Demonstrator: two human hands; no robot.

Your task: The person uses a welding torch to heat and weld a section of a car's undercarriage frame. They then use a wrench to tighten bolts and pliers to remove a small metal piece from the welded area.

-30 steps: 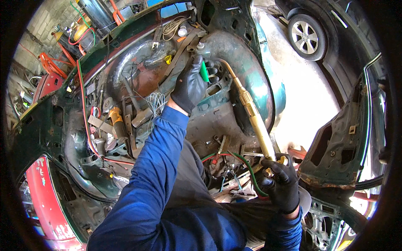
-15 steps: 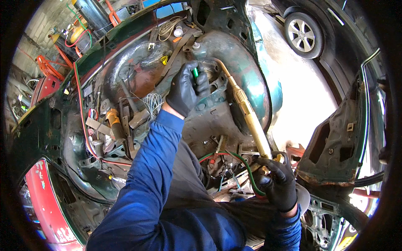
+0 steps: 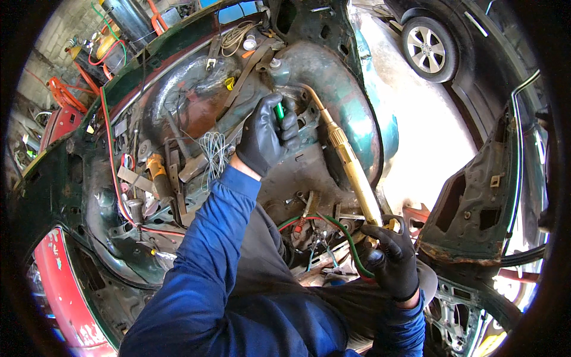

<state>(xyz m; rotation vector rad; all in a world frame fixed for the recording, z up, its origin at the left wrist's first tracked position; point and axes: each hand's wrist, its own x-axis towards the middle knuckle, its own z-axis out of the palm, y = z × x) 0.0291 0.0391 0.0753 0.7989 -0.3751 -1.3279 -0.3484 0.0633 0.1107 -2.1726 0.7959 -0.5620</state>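
My left hand (image 3: 266,134), in a black glove, is closed round a small green lighter (image 3: 279,111), mostly hidden by the fingers. Just beyond that hand is the bent copper tip of a brass gas torch (image 3: 355,172), with no flame visible. The torch slants down to my right hand (image 3: 392,257), also black-gloved, whose fingers are wrapped about its valve end. From there a green hose (image 3: 352,244) curves away, with a red one beside it.
Bare car bodywork surrounds me, with a rounded green wheel arch (image 3: 351,101) ahead. To the left lie a yellow angle grinder (image 3: 159,174), coiled wire (image 3: 214,153) and a red hose (image 3: 113,160). A rusty door (image 3: 476,202) and a dark car (image 3: 464,83) stand right.
The left hand has come slightly down toward me with the lighter. The torch and the right hand have hardly moved; the whole view has shifted a little.
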